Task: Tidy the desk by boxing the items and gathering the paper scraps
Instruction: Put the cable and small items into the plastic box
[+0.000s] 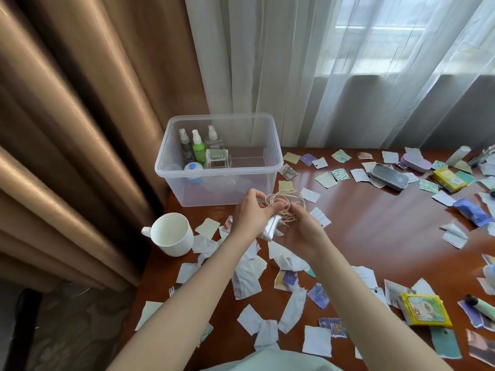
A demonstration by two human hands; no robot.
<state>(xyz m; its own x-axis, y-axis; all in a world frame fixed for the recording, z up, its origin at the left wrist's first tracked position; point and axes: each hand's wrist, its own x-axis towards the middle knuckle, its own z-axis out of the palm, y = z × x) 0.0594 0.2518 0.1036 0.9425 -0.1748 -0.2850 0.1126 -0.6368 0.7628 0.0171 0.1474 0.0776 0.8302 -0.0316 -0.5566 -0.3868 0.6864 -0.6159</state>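
A clear plastic box stands at the desk's far left, with three small spray bottles, a round white and blue container and a small clear case inside. In front of it my left hand and my right hand together hold a coil of thin pale wire joined to a small silver pack. My left hand pinches the wire loops near the top; my right hand grips the coil from the right. Torn paper scraps lie all over the brown desk.
A white mug stands left of my hands near the desk edge. At the right lie a dark tin, a lilac case, yellow packets, a blue pouch and a tube. Brown and sheer curtains hang behind.
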